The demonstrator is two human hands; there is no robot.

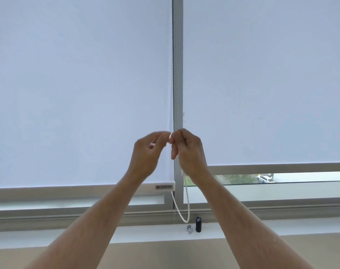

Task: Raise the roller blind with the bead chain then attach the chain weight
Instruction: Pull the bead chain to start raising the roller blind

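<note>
Two white roller blinds hang side by side: the left blind reaches down to the frame, and the right blind ends a little higher. Between them runs a grey window post. The white bead chain hangs in a loop just above the sill. My right hand is shut on the chain in front of the post. My left hand is blurred, its fingertips pinched beside the right hand; its hold on the chain cannot be told. A black chain weight stands on the sill.
A small grey clip piece lies on the white sill next to the black weight. Below the right blind a strip of glass shows a white car outside. The left blind's bottom rail carries a label.
</note>
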